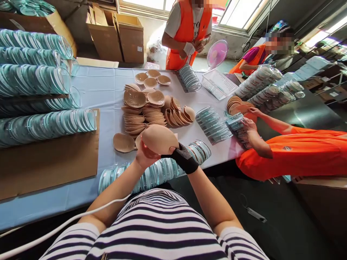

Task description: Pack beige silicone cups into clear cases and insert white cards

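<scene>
A beige stick-on bra cup [159,139] is held up in front of me, its rounded side showing. Bare fingers of my left hand [146,155] grip its lower left, partly hidden behind it. My right hand [184,156], in a black dotted fingerless glove, pinches its right edge with the thumb on top. Another beige cup [123,142] lies on the table to the left. Just beyond are stacked beige bra cups [145,119]. Below my forearms runs a row of clear, teal-banded plastic packages [159,175].
Stacked packages [35,83] stand at left with a cardboard sheet [48,169]. More packages [213,124] and a white basket [219,85] are to the right. A co-worker in orange [306,153] handles packages at right; another person [187,32] stands across the table. A white cable [67,220] crosses my left arm.
</scene>
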`<control>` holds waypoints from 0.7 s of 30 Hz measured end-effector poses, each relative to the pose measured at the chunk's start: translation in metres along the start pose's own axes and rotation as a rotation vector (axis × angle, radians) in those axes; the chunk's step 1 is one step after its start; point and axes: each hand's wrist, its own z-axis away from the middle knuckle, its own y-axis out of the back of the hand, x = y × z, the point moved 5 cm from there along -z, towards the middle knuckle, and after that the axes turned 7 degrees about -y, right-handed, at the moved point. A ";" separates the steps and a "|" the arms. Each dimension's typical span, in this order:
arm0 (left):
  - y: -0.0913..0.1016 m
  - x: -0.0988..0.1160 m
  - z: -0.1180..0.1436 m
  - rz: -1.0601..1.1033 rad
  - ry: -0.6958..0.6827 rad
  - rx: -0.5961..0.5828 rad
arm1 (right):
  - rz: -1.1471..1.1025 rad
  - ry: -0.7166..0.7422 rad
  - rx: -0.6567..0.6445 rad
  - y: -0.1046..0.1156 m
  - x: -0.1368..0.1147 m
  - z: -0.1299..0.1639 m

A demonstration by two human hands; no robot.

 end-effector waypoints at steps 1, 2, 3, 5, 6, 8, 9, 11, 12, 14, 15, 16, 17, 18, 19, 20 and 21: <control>0.002 -0.004 0.001 0.020 0.017 -0.008 | -0.010 -0.014 -0.007 0.002 -0.001 0.000; 0.003 -0.007 0.002 0.044 0.019 -0.031 | -0.018 -0.016 -0.004 0.005 -0.002 0.000; 0.004 -0.008 0.003 0.063 0.002 -0.057 | -0.023 -0.009 0.005 0.008 -0.003 0.000; 0.004 -0.009 0.003 0.071 -0.072 -0.084 | -0.019 0.006 0.030 0.012 -0.004 0.001; 0.002 -0.010 0.003 0.064 -0.090 -0.107 | -0.016 0.010 0.040 0.013 -0.004 0.001; -0.001 -0.012 0.004 0.032 -0.083 -0.139 | -0.022 0.008 0.037 0.012 -0.003 0.001; -0.001 -0.012 0.004 0.017 -0.077 -0.136 | -0.036 0.004 0.023 0.011 -0.001 0.001; 0.000 -0.012 0.005 -0.004 -0.065 -0.112 | -0.077 0.001 -0.011 0.011 0.000 0.000; 0.000 -0.011 0.006 -0.001 -0.063 -0.115 | -0.095 0.002 -0.028 0.012 0.000 0.000; 0.000 -0.011 0.010 0.039 -0.038 -0.184 | -0.094 0.010 -0.064 0.017 -0.003 -0.001; -0.001 -0.012 0.013 0.061 0.000 -0.237 | -0.066 0.020 -0.078 0.021 -0.007 0.000; -0.001 -0.014 0.016 0.069 0.063 -0.295 | -0.014 0.032 -0.098 0.025 -0.012 0.001; -0.001 -0.019 0.021 0.052 0.159 -0.349 | 0.059 0.042 -0.127 0.028 -0.019 0.002; -0.001 -0.026 0.027 0.009 0.283 -0.399 | 0.156 0.047 -0.183 0.029 -0.026 0.004; 0.000 -0.033 0.034 -0.051 0.426 -0.450 | 0.272 0.046 -0.267 0.027 -0.033 0.006; 0.001 -0.040 0.042 -0.108 0.553 -0.489 | 0.397 0.040 -0.377 0.023 -0.040 0.008; 0.001 -0.045 0.050 -0.151 0.651 -0.523 | 0.517 0.034 -0.501 0.017 -0.045 0.011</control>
